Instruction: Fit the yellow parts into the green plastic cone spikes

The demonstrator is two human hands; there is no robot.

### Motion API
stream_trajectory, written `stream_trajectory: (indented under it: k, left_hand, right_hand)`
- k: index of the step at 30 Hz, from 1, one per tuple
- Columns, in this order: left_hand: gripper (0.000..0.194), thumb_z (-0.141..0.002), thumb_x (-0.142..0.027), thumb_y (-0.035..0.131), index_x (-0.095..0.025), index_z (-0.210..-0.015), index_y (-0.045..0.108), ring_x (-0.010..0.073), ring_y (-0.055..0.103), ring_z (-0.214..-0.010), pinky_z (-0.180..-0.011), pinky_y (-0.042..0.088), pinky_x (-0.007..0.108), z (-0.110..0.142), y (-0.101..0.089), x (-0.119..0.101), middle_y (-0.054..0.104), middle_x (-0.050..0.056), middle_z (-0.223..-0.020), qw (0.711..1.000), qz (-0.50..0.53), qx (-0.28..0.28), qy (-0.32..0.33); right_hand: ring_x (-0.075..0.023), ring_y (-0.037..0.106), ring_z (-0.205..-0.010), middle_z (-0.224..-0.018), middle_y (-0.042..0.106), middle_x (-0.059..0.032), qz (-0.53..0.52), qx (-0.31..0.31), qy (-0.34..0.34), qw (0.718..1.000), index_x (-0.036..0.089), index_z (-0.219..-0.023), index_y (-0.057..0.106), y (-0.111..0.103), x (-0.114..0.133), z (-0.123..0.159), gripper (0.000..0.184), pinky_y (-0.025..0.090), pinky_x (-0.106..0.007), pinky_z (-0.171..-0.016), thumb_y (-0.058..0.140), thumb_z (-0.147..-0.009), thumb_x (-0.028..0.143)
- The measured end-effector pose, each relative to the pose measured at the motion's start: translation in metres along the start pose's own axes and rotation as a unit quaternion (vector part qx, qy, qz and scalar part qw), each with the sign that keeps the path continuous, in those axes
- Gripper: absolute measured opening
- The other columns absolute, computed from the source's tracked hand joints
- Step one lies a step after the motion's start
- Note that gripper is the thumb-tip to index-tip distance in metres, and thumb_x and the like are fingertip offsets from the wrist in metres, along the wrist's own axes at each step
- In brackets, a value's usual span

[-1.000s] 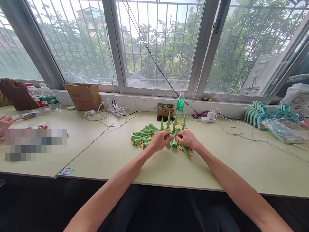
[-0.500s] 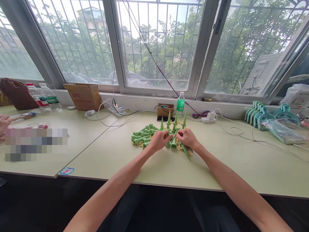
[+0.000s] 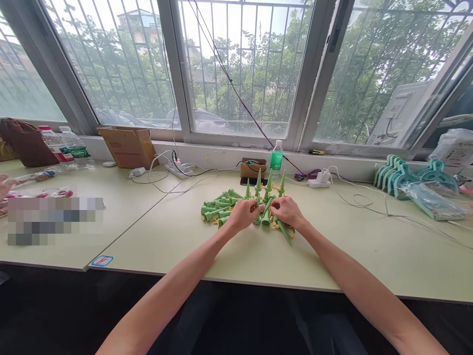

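My left hand (image 3: 244, 215) and my right hand (image 3: 287, 212) meet over a cluster of green plastic parts. Between them a green watering spike (image 3: 268, 204) is tilted, gripped by my left fingers. The right fingers are pinched against its other side; anything small in them is hidden. Several green spikes (image 3: 258, 185) stand upright just behind, points up. To the left lies a pile of green spikes (image 3: 216, 211), hollow ends toward me. Another spike (image 3: 284, 232) lies below my right hand. Small yellow pieces (image 3: 291, 231) are scattered around and under the spikes.
Behind the spikes are a small cardboard box (image 3: 253, 170), a dark phone-like slab (image 3: 248, 182) and a green-labelled bottle (image 3: 276, 159). White cables and a power strip (image 3: 181, 169) run along the back. Teal plastic parts (image 3: 402, 180) stand right. Another person's hand (image 3: 4, 187) shows far left.
My hands and the spike between them stay almost in place. At the far left, the other person's hand has shifted slightly toward the frame edge.
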State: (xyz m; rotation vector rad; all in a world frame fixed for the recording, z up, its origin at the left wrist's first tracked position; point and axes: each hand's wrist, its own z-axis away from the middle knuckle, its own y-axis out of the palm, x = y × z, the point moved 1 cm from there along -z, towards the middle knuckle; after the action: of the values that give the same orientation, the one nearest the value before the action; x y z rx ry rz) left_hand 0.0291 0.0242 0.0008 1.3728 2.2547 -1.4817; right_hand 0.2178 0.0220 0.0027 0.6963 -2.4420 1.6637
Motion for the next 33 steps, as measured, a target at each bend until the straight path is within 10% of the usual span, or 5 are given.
stream_trajectory:
  k: [33]
  left_hand:
    - [0.038,-0.084,-0.037,0.05,-0.018,-0.056,0.033,0.0091,0.027,-0.053,-0.052,0.023,0.024,-0.003,-0.005,-0.006,0.035,-0.004,-0.051,0.999,0.033,-0.002,-0.003]
  right_hand:
    - [-0.0142,0.055,-0.066,-0.086,0.063,-0.0056,-0.233,-0.13,-0.111,0.957,0.018,-0.088,0.058,0.004,0.021,0.006,0.015,0.046,-0.026,-0.062,0.048,-0.09,0.029]
